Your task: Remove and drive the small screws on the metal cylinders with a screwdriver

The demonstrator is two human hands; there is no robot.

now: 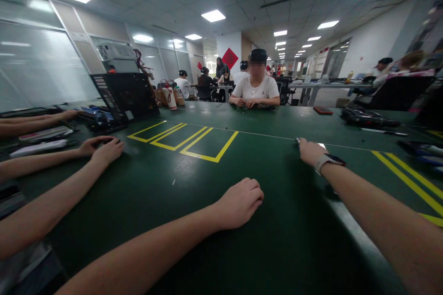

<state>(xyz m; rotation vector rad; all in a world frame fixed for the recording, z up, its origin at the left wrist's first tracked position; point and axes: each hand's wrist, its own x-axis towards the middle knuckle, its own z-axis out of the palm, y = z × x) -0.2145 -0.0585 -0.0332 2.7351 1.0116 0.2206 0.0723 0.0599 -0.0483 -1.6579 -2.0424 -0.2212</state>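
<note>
My left hand [240, 203] rests on the green tabletop [194, 193] with its fingers curled into a loose fist. Nothing shows between those fingers, though the palm is hidden. Further off to the right, my right hand [311, 152] is closed around a small, shiny metallic piece [297, 141], whose tip sticks out past the fingers. It is too small to name. A watch [330, 161] with a light strap is on my right wrist. The right hand lies near a thin pale line that crosses the table.
Yellow tape outlines [199, 159] mark the table ahead and at right [411, 182]. A co-worker's hands [105, 150] are at left, near a black rack [126, 94]. Another person [256, 87] sits opposite. A black tool-like object [368, 117] and an orange-edged phone-like slab [323, 110] lie far right.
</note>
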